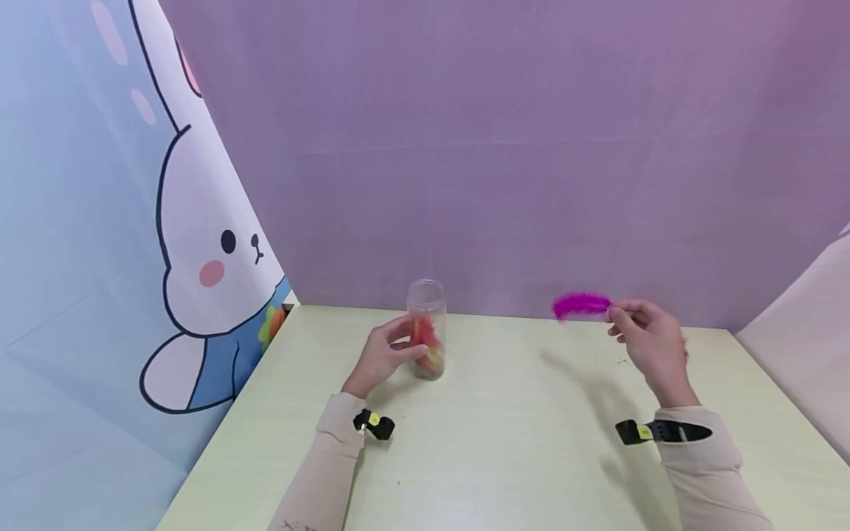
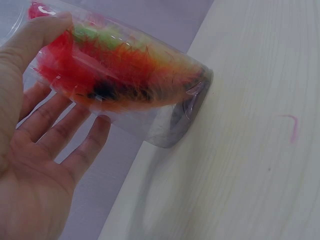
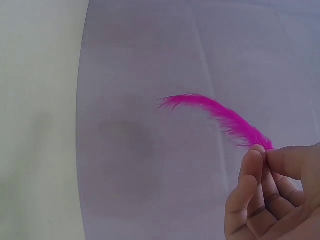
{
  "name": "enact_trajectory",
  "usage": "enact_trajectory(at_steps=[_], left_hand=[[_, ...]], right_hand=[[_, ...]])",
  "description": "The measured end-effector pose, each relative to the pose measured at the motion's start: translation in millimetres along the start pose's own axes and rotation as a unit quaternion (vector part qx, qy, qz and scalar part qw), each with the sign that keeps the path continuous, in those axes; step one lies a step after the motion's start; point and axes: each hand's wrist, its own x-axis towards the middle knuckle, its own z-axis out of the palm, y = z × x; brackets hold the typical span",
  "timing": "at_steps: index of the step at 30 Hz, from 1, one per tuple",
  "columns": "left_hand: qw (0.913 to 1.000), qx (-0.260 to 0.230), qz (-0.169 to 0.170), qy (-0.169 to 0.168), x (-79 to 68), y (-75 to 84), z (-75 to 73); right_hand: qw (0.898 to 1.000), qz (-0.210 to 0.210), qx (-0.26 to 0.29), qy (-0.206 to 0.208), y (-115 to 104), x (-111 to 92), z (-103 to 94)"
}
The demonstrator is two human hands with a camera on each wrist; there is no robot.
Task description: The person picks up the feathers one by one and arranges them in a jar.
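My left hand [image 1: 385,352] holds a clear plastic jar [image 1: 427,295] upright near the back of the table, thumb on one side and fingers around the other. Inside the jar lie several feathers [image 2: 115,65] in red, orange, green and black; no lid shows on its top. Off to the right, my right hand [image 1: 651,345] pinches a magenta feather [image 1: 580,304] by its quill end between thumb and index finger. That feather [image 3: 220,112] is raised above the table, its tip curving to the left, well apart from the jar.
The pale wood-grain table [image 1: 491,442] ends at a purple cloth backdrop [image 1: 505,162]. A blue sheet with a cartoon rabbit [image 1: 206,243] hangs at the left, and a whitish cloth [image 1: 810,332] at the right. A small pink mark [image 2: 294,129] lies on the tabletop.
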Motion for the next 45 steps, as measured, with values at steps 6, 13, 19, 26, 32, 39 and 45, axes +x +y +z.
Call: enact_trajectory(at_steps=[6,13,19,26,32,39,45], left_hand=[[1.0,0.001,0.002,0.0,-0.1,0.5,-1.1],[1.0,0.0,0.003,0.003,-0.2,0.1,-0.9],[1.0,-0.005,0.004,0.006,0.3,-0.6,-0.7],[1.0,-0.001,0.0,0.004,0.2,0.9,-1.8],[1.0,-0.002,0.002,0.003,0.1,0.4,-1.7],[1.0,-0.004,-0.003,0.002,-0.9,1.7,-2.3],[1.0,-0.002,-0.002,0.002,-0.3,0.3,-2.3]], right_hand=[[0.999,-0.032,0.023,-0.004,-14,-1,6.8],[0.997,-0.068,0.032,-0.003,-30,-2,16.2],[0.994,-0.102,0.037,-0.005,-43,0,25.1],[0.989,-0.142,0.033,-0.005,-60,-1,35.7],[0.985,-0.165,0.04,-0.007,-74,-2,48.5],[0.982,-0.184,0.047,-0.006,-87,-6,61.7],[0.98,-0.192,0.055,-0.002,-100,-9,72.7]])
